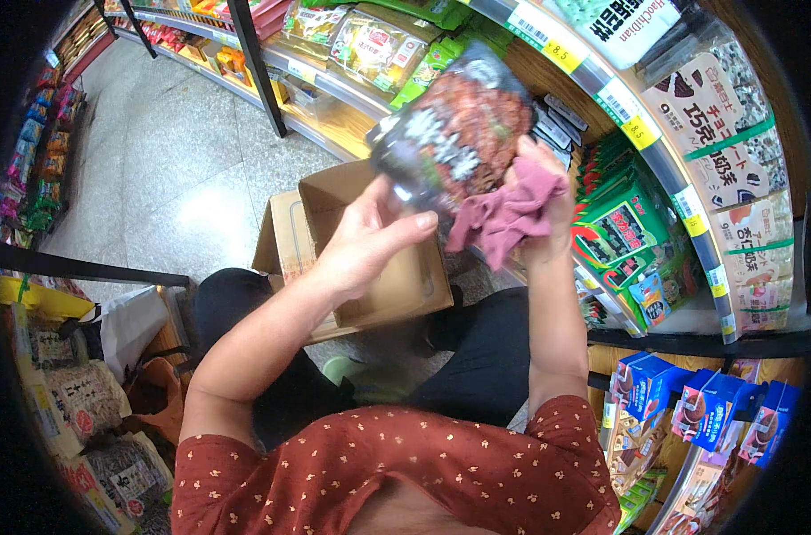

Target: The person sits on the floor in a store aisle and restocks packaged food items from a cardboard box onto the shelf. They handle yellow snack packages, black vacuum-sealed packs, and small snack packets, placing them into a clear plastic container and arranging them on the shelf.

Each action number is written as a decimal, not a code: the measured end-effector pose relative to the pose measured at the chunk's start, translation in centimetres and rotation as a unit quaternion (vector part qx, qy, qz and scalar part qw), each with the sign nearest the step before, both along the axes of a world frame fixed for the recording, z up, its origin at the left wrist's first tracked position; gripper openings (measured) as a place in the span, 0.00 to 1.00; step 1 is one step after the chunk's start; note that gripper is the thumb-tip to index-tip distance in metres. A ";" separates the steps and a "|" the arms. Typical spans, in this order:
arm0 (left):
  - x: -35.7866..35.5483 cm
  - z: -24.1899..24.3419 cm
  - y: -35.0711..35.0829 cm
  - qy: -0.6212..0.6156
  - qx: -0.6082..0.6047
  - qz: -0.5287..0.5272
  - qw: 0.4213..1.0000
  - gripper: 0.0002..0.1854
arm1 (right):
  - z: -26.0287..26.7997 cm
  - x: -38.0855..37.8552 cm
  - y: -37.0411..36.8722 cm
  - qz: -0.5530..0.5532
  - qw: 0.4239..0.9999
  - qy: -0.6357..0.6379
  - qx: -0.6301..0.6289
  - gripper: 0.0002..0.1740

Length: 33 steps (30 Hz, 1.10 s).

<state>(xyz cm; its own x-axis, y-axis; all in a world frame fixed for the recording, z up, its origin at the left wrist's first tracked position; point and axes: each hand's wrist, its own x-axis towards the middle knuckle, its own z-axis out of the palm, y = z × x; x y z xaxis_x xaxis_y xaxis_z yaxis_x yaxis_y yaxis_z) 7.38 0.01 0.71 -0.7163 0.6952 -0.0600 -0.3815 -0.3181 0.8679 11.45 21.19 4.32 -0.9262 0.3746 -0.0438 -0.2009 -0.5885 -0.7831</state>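
Note:
A dark plastic food package (pixel 455 127) with a picture of red-brown food is held up in front of the shelves, blurred by motion. My left hand (pixel 369 244) grips its lower left corner, thumb apart and fingers partly hidden behind it. At the package's right edge is my right hand (pixel 540 154), which also holds a crumpled pink cloth (pixel 512 207). The cloth lies against the package's lower right side and hides part of the palm. Below my hands, an open cardboard box (pixel 395 284) stands on the floor between my legs.
On the right, shelves carry green snack packs (pixel 623 231), strapped cookie packs (pixel 713 127) and price tags (pixel 636 130). Blue boxes (pixel 653 384) sit at lower right. Clear bags of dried goods (pixel 84 401) fill the lower left. A black shelf post (pixel 258 67) rises beyond the box.

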 end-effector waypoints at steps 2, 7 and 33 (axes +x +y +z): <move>-0.2 0.0 -0.1 -0.082 0.080 0.022 0.993 0.22 | 0.1 -0.1 -1.2 0.021 0.996 -0.026 0.078 0.08; -2.3 0.6 -1.1 -0.079 0.177 0.116 0.974 0.13 | -1.5 -0.8 1.2 -0.011 0.949 0.008 0.316 0.09; -5.7 0.6 -2.5 -0.117 0.197 -0.026 0.973 0.17 | -1.5 -1.1 -3.1 0.092 0.980 -0.006 0.175 0.09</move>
